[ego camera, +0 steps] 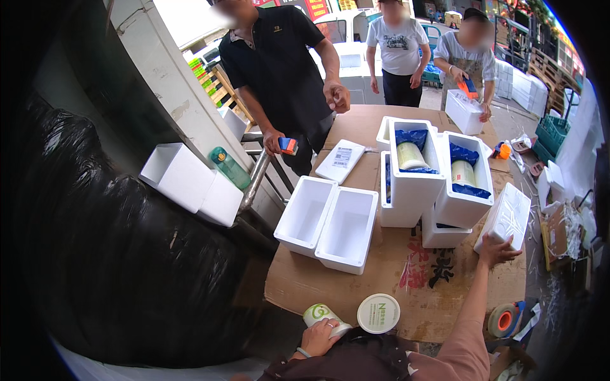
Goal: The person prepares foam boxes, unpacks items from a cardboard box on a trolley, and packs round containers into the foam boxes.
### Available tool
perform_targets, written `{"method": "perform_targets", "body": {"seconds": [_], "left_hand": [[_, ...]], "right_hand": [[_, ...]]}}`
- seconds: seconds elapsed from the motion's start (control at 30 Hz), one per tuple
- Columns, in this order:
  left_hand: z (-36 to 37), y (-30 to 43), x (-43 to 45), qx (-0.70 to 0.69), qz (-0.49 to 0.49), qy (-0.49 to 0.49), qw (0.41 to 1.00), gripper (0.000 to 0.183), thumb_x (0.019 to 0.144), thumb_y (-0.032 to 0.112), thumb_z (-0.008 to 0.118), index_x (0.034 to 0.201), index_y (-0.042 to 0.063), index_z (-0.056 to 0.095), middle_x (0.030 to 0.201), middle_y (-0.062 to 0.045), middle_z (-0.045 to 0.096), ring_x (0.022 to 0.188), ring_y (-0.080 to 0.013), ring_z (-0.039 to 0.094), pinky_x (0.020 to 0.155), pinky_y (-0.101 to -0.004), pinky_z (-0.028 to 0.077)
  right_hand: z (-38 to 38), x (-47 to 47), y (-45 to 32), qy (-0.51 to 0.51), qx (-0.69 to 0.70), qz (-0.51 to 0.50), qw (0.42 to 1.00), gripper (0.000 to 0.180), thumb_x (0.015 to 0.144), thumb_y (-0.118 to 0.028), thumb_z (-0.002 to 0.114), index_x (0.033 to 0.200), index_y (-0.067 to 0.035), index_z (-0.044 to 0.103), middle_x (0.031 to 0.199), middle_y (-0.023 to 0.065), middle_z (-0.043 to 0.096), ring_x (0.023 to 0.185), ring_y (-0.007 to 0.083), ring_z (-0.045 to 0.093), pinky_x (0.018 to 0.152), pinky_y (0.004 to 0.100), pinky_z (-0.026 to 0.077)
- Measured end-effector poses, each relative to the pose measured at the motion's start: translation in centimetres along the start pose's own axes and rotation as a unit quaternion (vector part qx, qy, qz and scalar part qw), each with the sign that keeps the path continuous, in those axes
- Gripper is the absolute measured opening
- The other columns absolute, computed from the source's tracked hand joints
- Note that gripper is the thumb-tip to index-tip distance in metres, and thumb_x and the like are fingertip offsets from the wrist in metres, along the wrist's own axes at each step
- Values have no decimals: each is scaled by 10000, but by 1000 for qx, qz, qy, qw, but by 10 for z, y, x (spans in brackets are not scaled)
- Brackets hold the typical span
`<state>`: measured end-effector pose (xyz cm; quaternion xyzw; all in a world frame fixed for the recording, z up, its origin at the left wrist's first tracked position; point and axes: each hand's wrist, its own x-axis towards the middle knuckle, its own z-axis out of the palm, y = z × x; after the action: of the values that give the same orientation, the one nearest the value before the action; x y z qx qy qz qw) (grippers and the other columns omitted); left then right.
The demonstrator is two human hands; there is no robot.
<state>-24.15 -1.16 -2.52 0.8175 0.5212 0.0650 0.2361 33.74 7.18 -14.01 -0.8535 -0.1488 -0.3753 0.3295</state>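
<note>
My left hand point(318, 337) holds a white tub with green print point(320, 312), tilted at the near edge of the cardboard-covered table point(367, 288). Beside it stands another white lidded tub point(379, 313), upright, with green print on its lid. At the right edge my right hand point(498, 250) grips the near end of a closed white foam box point(507, 214) with tape on its top. Two foam boxes without lids, a left one point(307, 212) and a right one point(347, 226), sit side by side, nothing visible in them. Stacked foam boxes point(412, 195) hold pale tubs point(411, 156) and blue packs point(469, 190).
A foam lid point(340, 161) bears a printed label. A tape dispenser point(505, 320) lies near the right edge. Across the table one person point(281, 71) holds a tape dispenser; another point(467, 66) tapes a foam box point(464, 112); a third point(398, 47) stands. A metal rail point(255, 178) borders the left.
</note>
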Motion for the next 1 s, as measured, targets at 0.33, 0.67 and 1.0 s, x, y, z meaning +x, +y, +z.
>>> {"method": "perform_targets", "body": {"seconds": [0.33, 0.67, 1.0], "left_hand": [[-38, -22, -4, -115, -35, -44, 992, 388, 688, 165, 783, 1026, 103, 602, 988, -91, 615, 899, -287, 626, 771, -372, 495], [-212, -45, 83, 24, 244, 75, 967, 362, 702, 70, 770, 1012, 89, 585, 918, -122, 569, 871, -338, 575, 763, -412, 484], [-192, -138, 260, 132, 372, 142, 908, 379, 730, 15, 711, 1041, 96, 510, 958, -99, 571, 927, -291, 602, 783, -381, 518]], "right_hand": [[-145, -61, -68, -565, 464, 190, 655, 487, 884, -193, 704, 1283, 12, 513, 1049, 81, 618, 893, 114, 592, 797, 260, 486], [-271, -140, -131, -736, 244, -68, 628, 663, 557, -199, 908, 1094, -22, 563, 1059, 145, 571, 1008, 316, 579, 877, 386, 470], [-322, -131, -197, -698, 171, -372, 588, 471, 659, -153, 791, 1004, -69, 482, 972, 125, 556, 966, 337, 553, 781, 420, 484]]}}
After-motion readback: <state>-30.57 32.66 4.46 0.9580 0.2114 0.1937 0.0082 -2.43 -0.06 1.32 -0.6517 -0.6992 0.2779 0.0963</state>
